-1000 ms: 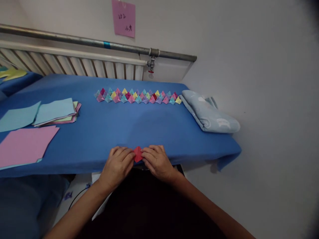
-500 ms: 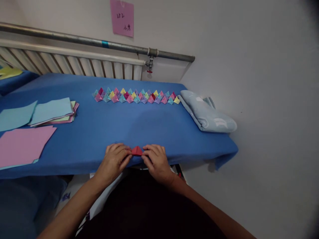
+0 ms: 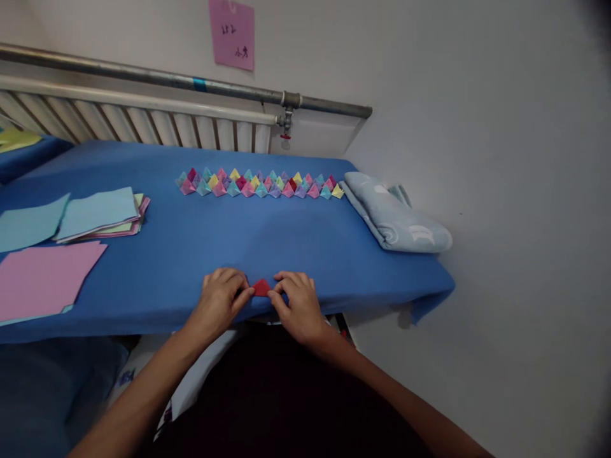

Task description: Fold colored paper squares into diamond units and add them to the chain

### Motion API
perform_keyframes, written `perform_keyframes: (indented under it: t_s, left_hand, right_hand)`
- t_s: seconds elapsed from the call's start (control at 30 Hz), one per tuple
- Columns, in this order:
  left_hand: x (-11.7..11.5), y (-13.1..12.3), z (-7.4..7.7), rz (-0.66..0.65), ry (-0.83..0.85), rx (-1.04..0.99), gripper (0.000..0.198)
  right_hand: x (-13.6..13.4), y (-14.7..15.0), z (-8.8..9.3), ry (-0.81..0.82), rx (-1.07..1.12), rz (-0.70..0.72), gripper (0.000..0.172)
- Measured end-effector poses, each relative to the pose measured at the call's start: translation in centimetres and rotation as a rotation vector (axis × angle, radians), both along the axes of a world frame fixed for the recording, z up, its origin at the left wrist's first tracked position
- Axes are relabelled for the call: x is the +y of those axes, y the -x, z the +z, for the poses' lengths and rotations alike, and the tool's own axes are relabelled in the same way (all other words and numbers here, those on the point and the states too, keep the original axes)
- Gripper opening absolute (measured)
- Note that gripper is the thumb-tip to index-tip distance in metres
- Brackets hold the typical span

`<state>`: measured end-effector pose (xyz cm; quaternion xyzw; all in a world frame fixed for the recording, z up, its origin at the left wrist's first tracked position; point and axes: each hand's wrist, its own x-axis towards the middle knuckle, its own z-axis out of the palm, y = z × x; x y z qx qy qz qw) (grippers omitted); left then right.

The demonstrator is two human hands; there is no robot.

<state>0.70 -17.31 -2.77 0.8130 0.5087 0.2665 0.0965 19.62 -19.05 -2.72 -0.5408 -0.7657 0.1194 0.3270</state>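
A small red piece of folded paper (image 3: 261, 288) is held near the front edge of the blue-covered surface (image 3: 200, 235). My left hand (image 3: 223, 296) pinches its left corner between thumb and fingers. On the opposite side, my right hand (image 3: 296, 302) has its thumb and fingers closed on the right corner. The paper's top point faces away from me. Farther back, two close rows of small folded paper shapes (image 3: 261, 189) in pink, blue, purple, yellow and red stretch across the cover.
Blue sheets on a paper stack (image 3: 100, 213) and pink sheets (image 3: 48, 277) lie to the left. A folded light-blue blanket (image 3: 398, 216) rests at the right end by the wall. Behind stand a radiator (image 3: 143, 121) and a metal pipe (image 3: 143, 75) with a red-handled valve (image 3: 285, 136).
The red paper has turned slightly in my fingers, and its middle crease no longer shows. Both thumbs have shifted a little along its lower corners.
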Motion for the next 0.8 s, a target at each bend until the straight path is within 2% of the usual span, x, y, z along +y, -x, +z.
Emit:
perform_keyframes:
  t_s: [0.5, 0.8]
  left_hand:
    - [1.2, -0.6, 1.0, 0.045, 0.048, 0.169, 0.021]
    - [1.2, -0.6, 0.5, 0.073, -0.087, 0.168, 0.029]
  right_hand:
    - [0.4, 0.1, 0.2, 0.043, -0.025, -0.021, 0.017]
    - [0.4, 0.1, 0.1, 0.055, -0.039, -0.021, 0.015]
